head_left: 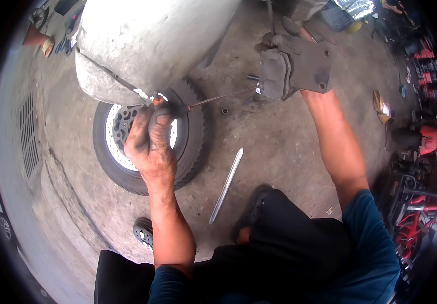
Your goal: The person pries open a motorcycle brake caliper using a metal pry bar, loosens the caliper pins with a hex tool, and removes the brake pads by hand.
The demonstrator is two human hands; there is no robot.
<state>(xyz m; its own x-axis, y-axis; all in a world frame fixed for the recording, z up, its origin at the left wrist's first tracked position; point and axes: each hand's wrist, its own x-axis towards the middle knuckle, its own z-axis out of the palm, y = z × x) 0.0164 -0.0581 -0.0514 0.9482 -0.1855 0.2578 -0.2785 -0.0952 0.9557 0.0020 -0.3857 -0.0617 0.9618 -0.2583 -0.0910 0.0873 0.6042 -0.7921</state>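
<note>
My left hand (153, 139) is closed round the handle of a screwdriver (219, 97). Its long thin shaft points right, and the tip meets the dark block at the near side of a brake caliper (307, 63). That caliper is grimy grey, with a flat plate that has bolt holes. From behind, my right hand (307, 34) grips it; most of the palm and fingers are hidden by the metal. Below my left hand lies a wheel (195, 139) with a black tyre, its drilled disc facing up.
A dirty white body panel (147, 45) hangs over the wheel. On the concrete floor lie a long metal bar (226, 185) and a small nut-like ring (224, 110). Tools and red parts (416, 218) crowd the right side. A floor grate (28, 130) is at left.
</note>
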